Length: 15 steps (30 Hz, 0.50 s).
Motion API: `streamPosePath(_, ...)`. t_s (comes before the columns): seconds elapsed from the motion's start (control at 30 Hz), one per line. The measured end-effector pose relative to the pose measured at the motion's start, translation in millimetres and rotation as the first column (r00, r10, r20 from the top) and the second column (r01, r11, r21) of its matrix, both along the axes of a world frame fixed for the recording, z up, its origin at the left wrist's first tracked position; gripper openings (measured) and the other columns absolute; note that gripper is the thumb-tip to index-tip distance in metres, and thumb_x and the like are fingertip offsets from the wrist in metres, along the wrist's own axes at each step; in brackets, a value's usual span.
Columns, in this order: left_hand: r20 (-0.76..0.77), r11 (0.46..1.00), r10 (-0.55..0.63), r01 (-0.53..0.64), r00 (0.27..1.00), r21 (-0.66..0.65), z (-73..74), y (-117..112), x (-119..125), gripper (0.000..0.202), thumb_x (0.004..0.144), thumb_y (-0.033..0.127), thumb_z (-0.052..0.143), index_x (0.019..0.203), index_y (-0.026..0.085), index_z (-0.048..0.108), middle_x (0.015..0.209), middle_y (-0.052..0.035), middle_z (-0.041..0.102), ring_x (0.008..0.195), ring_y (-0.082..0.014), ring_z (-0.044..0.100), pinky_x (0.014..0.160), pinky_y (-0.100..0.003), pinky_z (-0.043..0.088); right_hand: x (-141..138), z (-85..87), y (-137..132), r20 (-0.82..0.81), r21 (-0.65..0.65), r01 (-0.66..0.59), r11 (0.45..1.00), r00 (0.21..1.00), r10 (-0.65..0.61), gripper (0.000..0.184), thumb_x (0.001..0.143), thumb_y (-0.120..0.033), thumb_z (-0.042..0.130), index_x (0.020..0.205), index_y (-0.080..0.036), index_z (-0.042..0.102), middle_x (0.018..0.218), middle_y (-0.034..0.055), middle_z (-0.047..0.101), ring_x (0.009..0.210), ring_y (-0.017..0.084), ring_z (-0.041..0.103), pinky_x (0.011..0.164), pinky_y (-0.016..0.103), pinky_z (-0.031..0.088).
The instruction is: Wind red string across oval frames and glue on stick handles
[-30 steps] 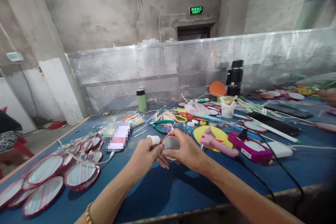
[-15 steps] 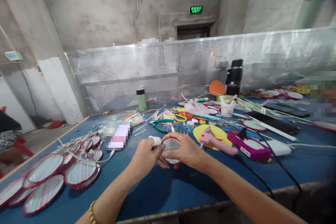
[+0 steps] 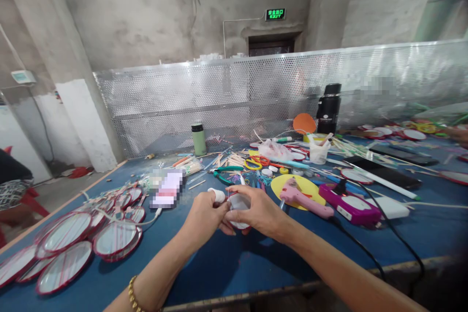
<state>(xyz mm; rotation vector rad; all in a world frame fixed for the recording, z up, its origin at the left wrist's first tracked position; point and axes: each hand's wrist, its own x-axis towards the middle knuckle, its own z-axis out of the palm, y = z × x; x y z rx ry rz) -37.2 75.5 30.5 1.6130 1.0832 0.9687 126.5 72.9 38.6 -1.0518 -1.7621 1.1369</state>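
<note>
Pale disc (image 3: 239,202), single, flat and round, thinly edged in red, is held just above the near middle of the blue tabletop (image 3: 208,278); its left edge is pinched by the left hand (image 3: 203,212), whose thumb and fingertips are pressed nearly together on it; its other side is gripped by the right hand (image 3: 266,212), whose thumb and forefinger are spread in a wide curve, with the disc clasped between them. One left finger is wrapped in a band of white wrapping (image 3: 218,195); one beaded gold bracelet (image 3: 132,295) is worn at the left wrist.

At the left, at least five red-rimmed discs (image 3: 64,268) are heaped, oval to the eye, glossy and faintly striped; the smaller ones behind are too overlapped to be counted. At the right, one pink glue gun (image 3: 307,201) is laid partly over one flat yellow disc (image 3: 277,186); one purple plastic power strip (image 3: 349,204) is set beside it; two dark, smooth phones (image 3: 387,170) are placed farther off. Two bottles, one green (image 3: 199,141) and one taller and black (image 3: 329,114), are stood before one perforated metal panel (image 3: 175,92); one pair of teal-handled pliers (image 3: 221,176) is rested near slim wooden sticks (image 3: 234,159), their number uncountable.
</note>
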Motion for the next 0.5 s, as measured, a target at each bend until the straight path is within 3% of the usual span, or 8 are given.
streamPosePath(0.1,0.011,1.000,0.004,-0.004,1.000,-0.016,3.5,-2.0,1.2,0.017,0.078,0.030,0.059,0.068,0.017,0.057,0.052,-0.0007,0.066,0.044,-0.0175,0.066,0.044,-0.025,0.055,1.0,-2.7,2.0,-0.053,-0.010,-0.003,1.000,0.999,0.002,0.061,0.066,-0.033,0.079,0.121,-0.019,0.059,0.089,0.0033,0.068,0.065,0.017,0.064,0.044,0.023,0.051)
streamPosePath(0.3,-0.045,0.999,-0.010,0.013,0.999,0.052,4.1,-3.4,0.7,0.020,0.078,0.034,0.060,0.066,0.018,0.055,0.052,-0.0002,0.064,0.048,-0.0191,0.067,0.045,-0.027,0.055,1.5,-2.4,0.5,-0.060,-0.054,-0.062,0.997,0.997,0.059,0.039,0.066,-0.032,0.079,0.098,-0.021,0.059,0.070,-0.0023,0.065,0.061,0.017,0.063,0.042,0.023,0.050)
streamPosePath(0.5,-0.059,0.991,0.012,-0.004,0.998,0.132,2.0,-1.4,-1.8,0.021,0.082,0.035,0.054,0.067,0.020,0.052,0.053,-0.0010,0.065,0.048,-0.0206,0.067,0.046,-0.028,0.054,0.8,2.2,0.7,-0.070,-0.084,-0.033,0.996,0.997,0.027,0.037,0.067,-0.030,0.077,0.094,-0.020,0.055,0.072,-0.0016,0.065,0.064,0.019,0.064,0.050,0.030,0.056)
